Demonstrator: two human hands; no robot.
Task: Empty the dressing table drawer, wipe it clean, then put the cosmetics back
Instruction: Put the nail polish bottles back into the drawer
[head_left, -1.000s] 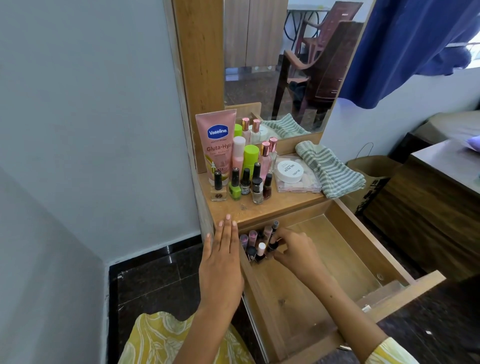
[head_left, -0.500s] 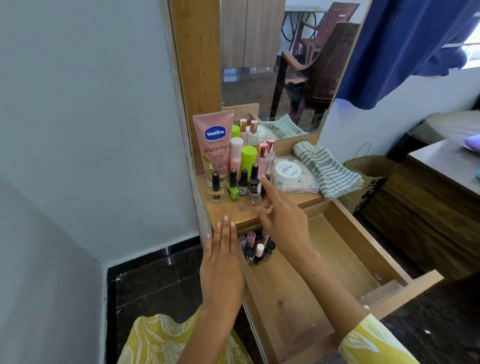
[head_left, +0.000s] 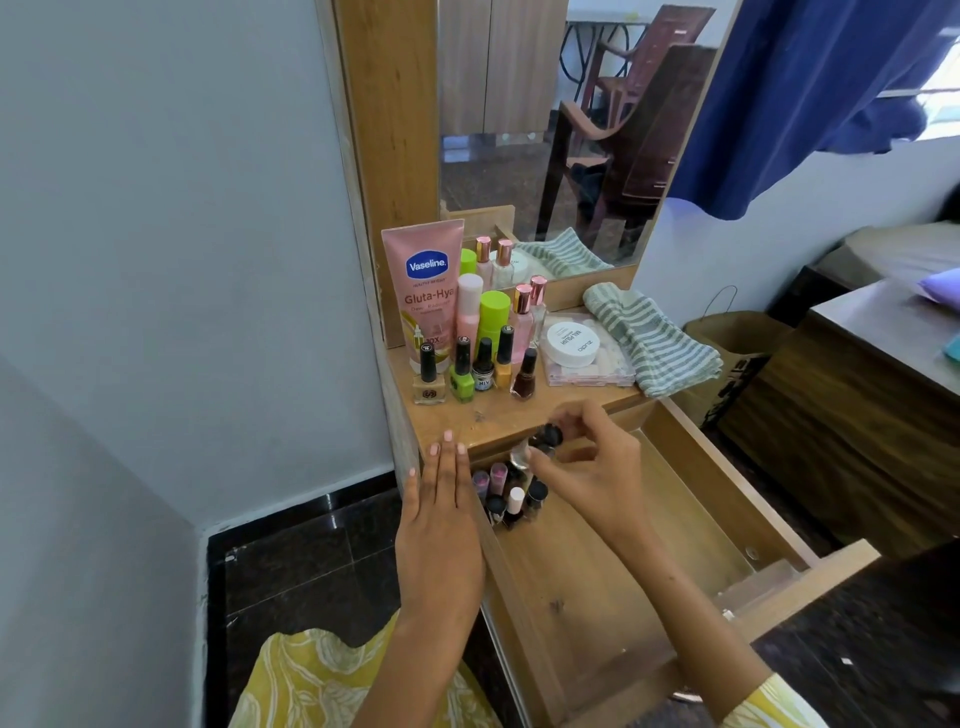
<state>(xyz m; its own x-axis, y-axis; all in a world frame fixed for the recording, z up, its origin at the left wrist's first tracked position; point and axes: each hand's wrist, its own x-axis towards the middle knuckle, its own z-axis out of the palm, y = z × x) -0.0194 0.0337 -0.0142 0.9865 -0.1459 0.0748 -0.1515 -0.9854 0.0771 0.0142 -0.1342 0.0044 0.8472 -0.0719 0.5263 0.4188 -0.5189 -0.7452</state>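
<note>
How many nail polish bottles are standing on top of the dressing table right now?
5, in a row in front of the Vaseline tube: beige, green, dark-labelled, yellow, dark red. More may be hidden behind them.

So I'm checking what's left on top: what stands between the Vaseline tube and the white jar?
In the head view, between the Vaseline tube and the white jar stand taller bottles, pink and green, with a row of nail polishes in front.

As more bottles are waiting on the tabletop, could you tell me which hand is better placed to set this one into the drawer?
Right. The right hand already pinches the bottle above the drawer; the left hand lies flat on its side wall.
</note>
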